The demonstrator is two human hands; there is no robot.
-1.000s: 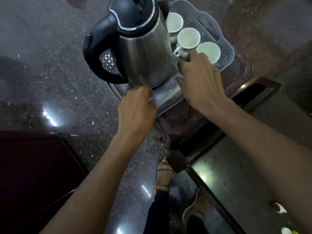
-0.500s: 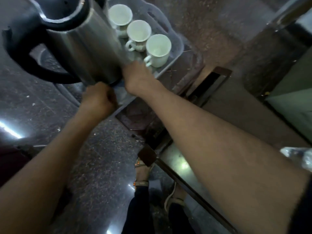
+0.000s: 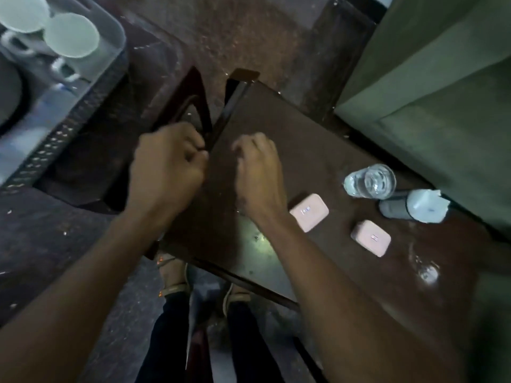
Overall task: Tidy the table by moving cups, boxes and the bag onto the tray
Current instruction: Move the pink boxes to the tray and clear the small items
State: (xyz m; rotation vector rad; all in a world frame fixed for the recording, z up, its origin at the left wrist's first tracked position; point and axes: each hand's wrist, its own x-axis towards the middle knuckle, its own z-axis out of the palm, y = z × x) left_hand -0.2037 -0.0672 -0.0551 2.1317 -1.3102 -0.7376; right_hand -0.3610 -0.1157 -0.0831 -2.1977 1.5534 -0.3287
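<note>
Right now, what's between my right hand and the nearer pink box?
Nothing: in the head view, only bare dark tabletop separates the right hand from the nearer pink box. The second pink box lies beyond it.

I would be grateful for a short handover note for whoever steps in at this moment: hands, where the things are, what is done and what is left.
Left hand: loosely curled over the near edge of the dark table, holding nothing that I can see.
Right hand: curled above the table top, also empty.
Done: two white cups stand on the grey tray, at the far left.
Left: two pink boxes lie on the table right of the right hand. Beyond them stand a clear glass and a grey and white container. No bag is in view.
</note>
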